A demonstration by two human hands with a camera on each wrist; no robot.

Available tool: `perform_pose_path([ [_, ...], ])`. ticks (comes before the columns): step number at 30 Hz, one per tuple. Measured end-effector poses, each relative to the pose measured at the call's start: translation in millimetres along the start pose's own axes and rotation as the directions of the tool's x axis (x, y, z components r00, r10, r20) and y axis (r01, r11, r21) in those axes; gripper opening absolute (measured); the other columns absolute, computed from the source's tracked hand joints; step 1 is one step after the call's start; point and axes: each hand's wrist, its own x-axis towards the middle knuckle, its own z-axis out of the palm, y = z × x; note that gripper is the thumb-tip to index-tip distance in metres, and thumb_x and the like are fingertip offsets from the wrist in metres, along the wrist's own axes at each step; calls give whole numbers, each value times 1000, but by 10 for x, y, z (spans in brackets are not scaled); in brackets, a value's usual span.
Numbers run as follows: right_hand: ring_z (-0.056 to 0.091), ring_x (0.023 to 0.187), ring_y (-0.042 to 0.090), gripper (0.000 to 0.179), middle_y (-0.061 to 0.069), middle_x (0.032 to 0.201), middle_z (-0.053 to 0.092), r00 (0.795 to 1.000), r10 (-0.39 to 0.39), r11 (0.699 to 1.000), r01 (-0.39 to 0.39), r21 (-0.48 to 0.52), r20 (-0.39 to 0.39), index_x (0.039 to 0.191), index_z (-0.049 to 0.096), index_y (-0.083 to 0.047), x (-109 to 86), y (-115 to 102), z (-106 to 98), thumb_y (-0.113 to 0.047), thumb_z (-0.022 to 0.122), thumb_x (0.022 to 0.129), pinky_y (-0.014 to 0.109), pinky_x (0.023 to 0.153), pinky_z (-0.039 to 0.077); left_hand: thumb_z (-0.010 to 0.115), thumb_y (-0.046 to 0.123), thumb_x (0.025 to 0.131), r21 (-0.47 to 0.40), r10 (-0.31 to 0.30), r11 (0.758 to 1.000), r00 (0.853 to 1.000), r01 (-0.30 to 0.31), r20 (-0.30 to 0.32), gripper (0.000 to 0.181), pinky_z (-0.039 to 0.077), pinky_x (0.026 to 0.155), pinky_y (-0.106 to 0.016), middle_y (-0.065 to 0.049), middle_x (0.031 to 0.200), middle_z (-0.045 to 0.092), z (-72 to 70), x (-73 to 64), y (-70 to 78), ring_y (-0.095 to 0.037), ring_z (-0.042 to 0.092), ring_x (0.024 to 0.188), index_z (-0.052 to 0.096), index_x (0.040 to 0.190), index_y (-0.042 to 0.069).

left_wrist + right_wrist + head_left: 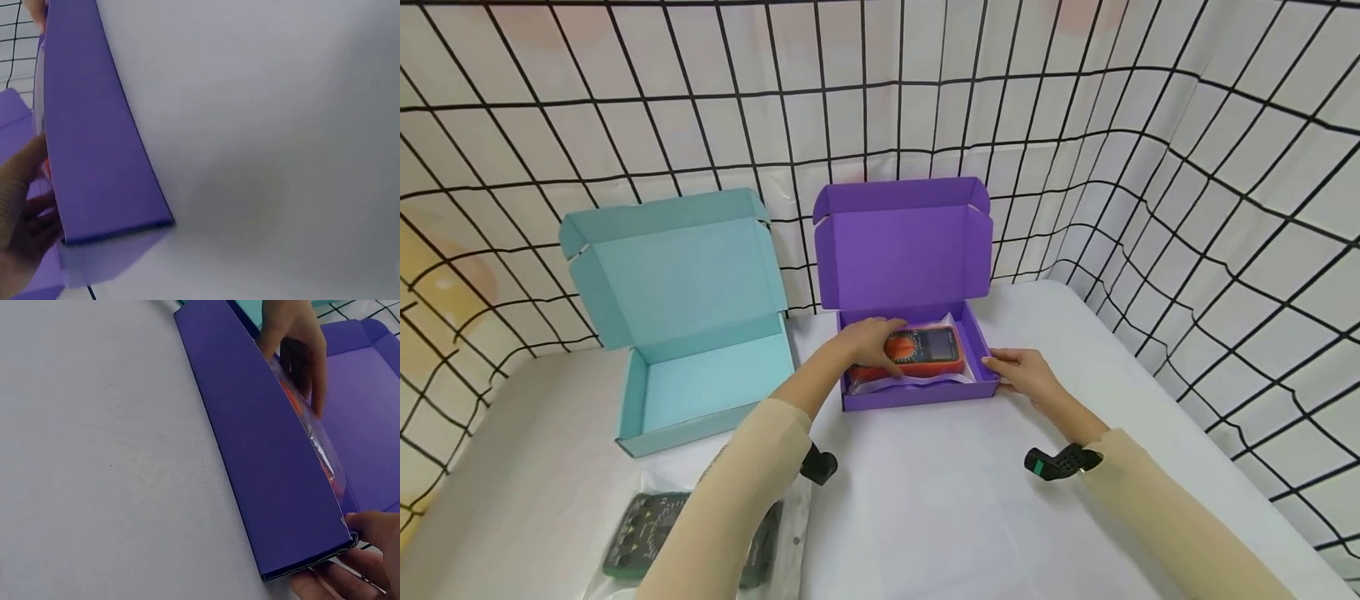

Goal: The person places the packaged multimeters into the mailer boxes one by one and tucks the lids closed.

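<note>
Mesh point(898, 83) borders a white table point(925, 492); left hand point(871, 342) grips bagged multimeter point(928, 348), right hand point(1028, 377) pinches purple box point(917, 396).

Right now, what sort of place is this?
Probably a packing or demo station: black grid mesh behind and on both sides, an open purple mailer box, and a bagged digital multimeter lying in it.

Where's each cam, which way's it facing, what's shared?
Head: worn on head, facing forward-down at purple box; both arms, left hand, right hand show.
Left wrist: worn there, facing purple box's near wall; left hand at left, bit of right hand above.
Right wrist: worn there, facing same wall; right hand lower right, left hand above.
Wrist views share that wall.
</note>
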Motion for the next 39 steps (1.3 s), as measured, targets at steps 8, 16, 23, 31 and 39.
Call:
perform_pose_path([
  [8, 54, 113, 36, 53, 29, 133, 44, 1000, -26, 1000, 26, -8, -2, 132, 42, 10, -4, 10, -20, -24, 55, 94, 34, 83, 52, 64, 37, 85, -120, 12, 990, 885, -76, -466, 45, 43, 97, -40, -7, 123, 60, -134, -240, -185, -26, 54, 116, 61, 122, 10],
  [16, 54, 113, 35, 50, 28, 131, 47, 999, -37, 999, 37, -37, 24, 131, 43, 10, 40, -83, -72, -21, 56, 93, 33, 81, 53, 58, 9, 84, -288, -194, 942, 420, -172, -886, 19, 49, 85, -37, -12, 98, 69, -286, -383, -328, -26, 63, 95, 68, 98, 3],
  [23, 53, 115, 36, 53, 27, 131, 48, 996, -84, 993, 82, -81, -20, 134, 42, 7, 92, -212, -109, -26, 54, 94, 35, 83, 52, 55, 9, 83, -522, -409, 834, 435, -178, -802, 41, 44, 92, -41, -17, 121, 57, -326, -438, -386, -32, 54, 108, 53, 123, 1],
  [31, 33, 129, 44, 68, 31, 145, 23, 967, -200, 924, 133, -358, -157, 144, 15, 7, 340, -591, -97, -30, 45, 96, 49, 104, 33, 55, 18, 86, -591, -444, 805, 606, -55, -660, 61, 39, 100, -41, -18, 137, 43, -349, -451, -383, -31, 45, 122, 32, 141, 3],
  [39, 18, 135, 44, 82, 31, 148, 9, 948, -234, 942, 166, -291, -217, 144, -9, 6, 513, -944, -104, -28, 46, 94, 49, 111, 19, 54, 22, 88, -638, -459, 770, 699, 6, -549, 69, 37, 104, -40, -18, 145, 34, -422, -489, -401, -32, 40, 129, 20, 146, 4],
])
